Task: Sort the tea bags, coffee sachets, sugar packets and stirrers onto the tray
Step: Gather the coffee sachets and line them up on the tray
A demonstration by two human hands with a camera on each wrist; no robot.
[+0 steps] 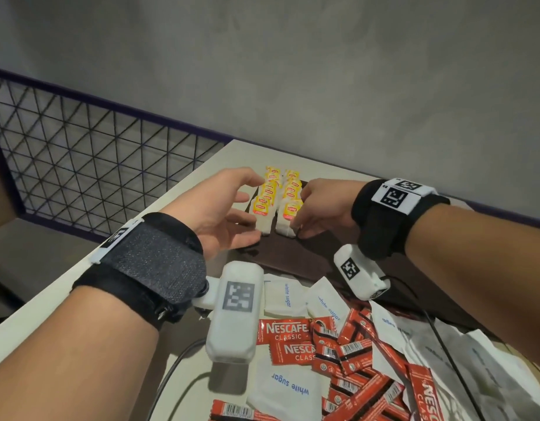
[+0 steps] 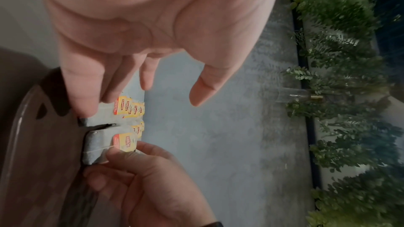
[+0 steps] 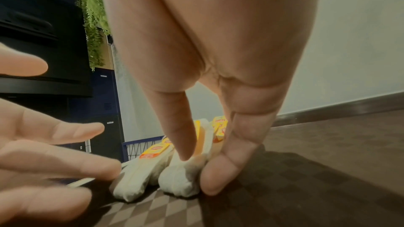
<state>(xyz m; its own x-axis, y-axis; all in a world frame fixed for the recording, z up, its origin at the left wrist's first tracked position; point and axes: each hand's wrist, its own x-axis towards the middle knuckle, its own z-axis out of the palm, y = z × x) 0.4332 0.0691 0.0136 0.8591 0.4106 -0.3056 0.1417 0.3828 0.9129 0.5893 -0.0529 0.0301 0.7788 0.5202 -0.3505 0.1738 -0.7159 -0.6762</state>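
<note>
Two rows of white tea bags with yellow tags stand on the dark tray [image 1: 311,256]: a left row [image 1: 263,209] and a right row [image 1: 288,211]. My left hand [image 1: 250,208] lies against the outer side of the left row with straight fingers [image 2: 87,103] and the thumb spread away. My right hand [image 1: 300,214] pinches the nearest bag of the right row [image 3: 177,179] between thumb [image 3: 183,144] and a finger at its side. The left wrist view shows the same bag [image 2: 98,146] with the right hand's fingertips on it.
Loose on the table in front of the tray lie red coffee sachets [image 1: 293,332], white sugar packets [image 1: 290,387] and white paper wrappers [image 1: 475,360]. Black cables [image 1: 171,369] run near my wrists. The table's left edge [image 1: 80,268] borders a wire-mesh railing; a grey wall stands behind.
</note>
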